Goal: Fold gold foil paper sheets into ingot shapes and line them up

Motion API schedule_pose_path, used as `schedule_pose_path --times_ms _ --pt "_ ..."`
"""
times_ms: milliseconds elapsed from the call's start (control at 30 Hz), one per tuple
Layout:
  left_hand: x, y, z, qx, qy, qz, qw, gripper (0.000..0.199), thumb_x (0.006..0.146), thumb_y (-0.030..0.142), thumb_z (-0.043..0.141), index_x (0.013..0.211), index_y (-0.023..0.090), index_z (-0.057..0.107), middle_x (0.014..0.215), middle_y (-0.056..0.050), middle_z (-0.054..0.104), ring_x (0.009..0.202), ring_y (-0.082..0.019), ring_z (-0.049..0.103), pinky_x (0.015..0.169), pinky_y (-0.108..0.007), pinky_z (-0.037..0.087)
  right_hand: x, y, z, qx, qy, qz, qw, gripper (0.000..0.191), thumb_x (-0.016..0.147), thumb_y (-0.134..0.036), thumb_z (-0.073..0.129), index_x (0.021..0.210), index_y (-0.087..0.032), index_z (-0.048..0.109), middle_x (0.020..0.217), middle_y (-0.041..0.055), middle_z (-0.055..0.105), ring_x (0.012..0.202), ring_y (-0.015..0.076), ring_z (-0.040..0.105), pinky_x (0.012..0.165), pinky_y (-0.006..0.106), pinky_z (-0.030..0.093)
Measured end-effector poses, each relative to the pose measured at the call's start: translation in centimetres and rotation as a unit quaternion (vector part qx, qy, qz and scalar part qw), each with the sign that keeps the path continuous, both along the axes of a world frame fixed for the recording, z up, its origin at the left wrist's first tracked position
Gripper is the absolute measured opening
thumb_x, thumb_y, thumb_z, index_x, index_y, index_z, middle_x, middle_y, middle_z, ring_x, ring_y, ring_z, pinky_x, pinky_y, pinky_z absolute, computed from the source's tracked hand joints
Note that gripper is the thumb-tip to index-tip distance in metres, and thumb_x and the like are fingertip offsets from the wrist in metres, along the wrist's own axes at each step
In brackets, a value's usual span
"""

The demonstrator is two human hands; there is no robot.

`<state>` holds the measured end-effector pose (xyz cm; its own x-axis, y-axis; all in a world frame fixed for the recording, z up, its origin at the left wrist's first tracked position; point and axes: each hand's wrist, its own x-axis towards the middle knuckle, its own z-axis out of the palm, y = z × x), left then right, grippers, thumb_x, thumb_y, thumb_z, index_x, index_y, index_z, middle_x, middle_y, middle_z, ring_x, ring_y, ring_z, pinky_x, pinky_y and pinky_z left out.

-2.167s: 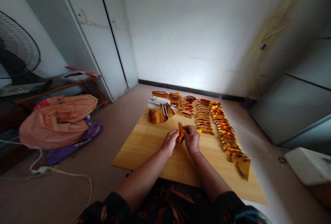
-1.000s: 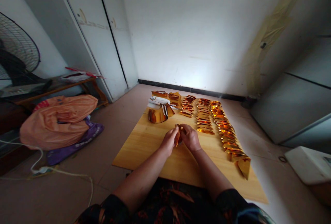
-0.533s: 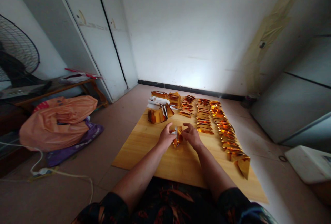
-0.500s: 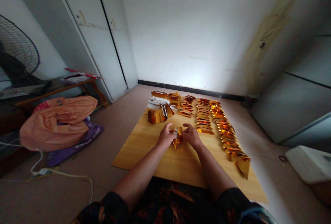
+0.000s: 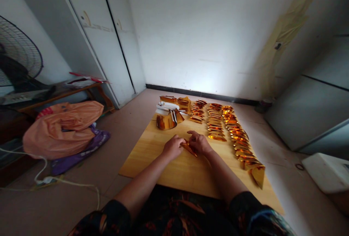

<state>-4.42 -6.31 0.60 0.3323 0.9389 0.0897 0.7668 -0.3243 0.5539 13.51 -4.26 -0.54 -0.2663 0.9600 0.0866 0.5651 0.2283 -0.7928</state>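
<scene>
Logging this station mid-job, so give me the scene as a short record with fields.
Left grip: pinching one end of gold piece
Right grip: touching the same piece, index finger extended; pinch unclear
Surface: wooden board
Board, far left: curled gold sheets, white paper
Board, right: rows of folded gold pieces
Floor, left: orange bag overlapping purple bag

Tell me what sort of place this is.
Probably a room in a home, though nothing settles it: a caged fan and a tall cabinet stand near a low wooden board bearing rows of folded gold paper.
</scene>
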Motion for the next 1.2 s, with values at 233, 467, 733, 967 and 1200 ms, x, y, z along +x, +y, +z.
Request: schedule_pose_path --times_ms 233,467,733,967,1200 --pt "0.5 -1.0 -0.6 0.096 0.070 -0.051 0.992 0.016 0.082 0.018 0.053 0.081 0.020 0.069 0.088 -0.003 0.059 0.084 -0.014 0.056 0.074 -0.023 0.045 1.6 -1.2 -0.1 0.038 0.133 -0.090 0.986 0.031 0.072 -0.024 0.053 0.101 -0.016 0.059 0.077 0.0001 0.063 0.067 0.0121 0.059 0.065 0.024 0.048" --pt "0.7 -1.1 -1.6 0.129 0.064 -0.070 0.987 0.018 0.082 0.013 0.052 0.076 0.017 0.068 0.085 -0.005 0.061 0.083 -0.015 0.056 0.074 -0.024 0.045 2.7 -4.6 0.1 0.115 0.039 -0.005 0.993 0.022 0.070 -0.022 0.057 0.090 -0.018 0.064 0.087 0.0040 0.060 0.077 0.0147 0.058 0.070 0.026 0.049" --pt "0.3 -1.8 -1.5 0.143 0.052 -0.101 0.983 0.023 0.085 0.012 0.047 0.087 0.019 0.070 0.088 -0.005 0.063 0.086 -0.016 0.056 0.078 -0.027 0.046 2.8 -5.8 -1.2 0.130 0.000 -0.106 0.986 0.037 0.066 -0.021 0.056 0.103 -0.020 0.056 0.103 0.0061 0.056 0.078 0.0139 0.056 0.071 0.027 0.050" --pt "0.4 -2.3 -1.0 0.164 0.085 -0.114 0.976 0.022 0.085 0.014 0.047 0.086 0.020 0.068 0.084 -0.005 0.062 0.083 -0.017 0.054 0.075 -0.027 0.044 3.6 -5.9 -0.4 0.062 0.002 -0.084 0.994 0.021 0.079 -0.029 0.045 0.082 -0.019 0.063 0.080 0.0038 0.065 0.075 0.0159 0.059 0.072 0.027 0.048" --pt "0.9 -2.9 0.2 0.164 0.146 -0.112 0.969 0.032 0.086 0.016 0.047 0.114 0.026 0.059 0.090 -0.006 0.061 0.088 -0.020 0.053 0.078 -0.031 0.041 2.6 -5.5 -0.4 0.082 -0.067 -0.131 0.986 0.028 0.072 -0.022 0.055 0.097 -0.017 0.063 0.088 0.0052 0.064 0.074 0.0152 0.059 0.067 0.025 0.047"
